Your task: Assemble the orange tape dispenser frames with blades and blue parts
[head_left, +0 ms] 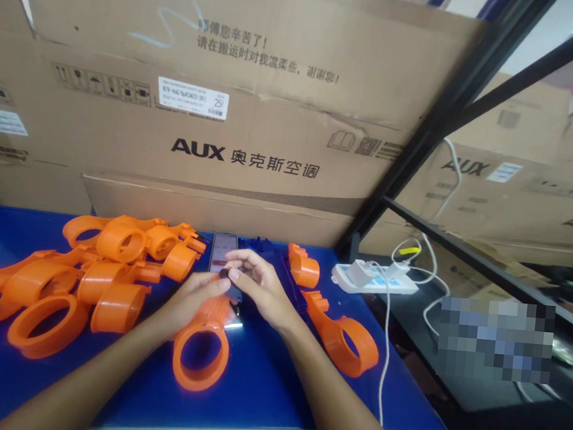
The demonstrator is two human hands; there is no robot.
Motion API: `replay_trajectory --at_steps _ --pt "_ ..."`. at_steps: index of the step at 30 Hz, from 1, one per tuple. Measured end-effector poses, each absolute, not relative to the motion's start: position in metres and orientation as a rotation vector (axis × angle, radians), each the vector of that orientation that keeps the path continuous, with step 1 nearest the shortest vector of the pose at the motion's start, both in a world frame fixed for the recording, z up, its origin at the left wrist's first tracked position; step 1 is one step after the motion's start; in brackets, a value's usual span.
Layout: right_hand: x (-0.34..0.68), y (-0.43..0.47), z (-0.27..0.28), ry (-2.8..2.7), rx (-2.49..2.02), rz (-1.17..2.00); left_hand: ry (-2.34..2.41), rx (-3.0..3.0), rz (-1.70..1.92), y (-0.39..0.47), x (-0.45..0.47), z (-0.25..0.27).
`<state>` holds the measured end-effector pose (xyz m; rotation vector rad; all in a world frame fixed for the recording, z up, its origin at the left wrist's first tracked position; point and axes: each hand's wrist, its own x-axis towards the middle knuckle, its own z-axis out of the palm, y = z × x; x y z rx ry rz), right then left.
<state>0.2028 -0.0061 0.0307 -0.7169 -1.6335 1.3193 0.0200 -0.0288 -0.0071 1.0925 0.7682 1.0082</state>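
Note:
In front of me an orange plastic part with a ring at its near end [201,361] points towards me, its ribbed handle running up between my hands. My left hand [186,303] is closed around the handle side, thumb on top and other fingers mostly hidden. My right hand [260,289] is closed too, its thumb and fingers pinching near a small dark piece [224,273] at the handle's far end. Both thumbs meet at that piece, too small to name. Just behind the hands lies a phone [224,243] with its screen lit.
Several similar orange parts [124,241] are piled on the blue tabletop [140,396] at left. Two more, one nearer [350,348], lie at right. A white power strip [376,280] with cables sits by the black frame [423,146]. Large cartons [254,125] stand behind.

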Motion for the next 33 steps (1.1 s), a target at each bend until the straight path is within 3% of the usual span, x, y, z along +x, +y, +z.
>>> replay_trajectory --at_steps 15,23,33 --pt "0.187 -0.009 0.019 -1.558 -0.734 1.163 0.747 1.094 1.011 -0.02 0.015 -0.013" --pt "0.187 -0.01 0.018 -1.511 -0.766 1.314 0.766 1.16 1.092 -0.022 0.019 -0.003" --pt "0.184 -0.011 0.019 -1.51 -0.792 1.271 0.814 1.149 1.094 -0.022 0.021 -0.008"
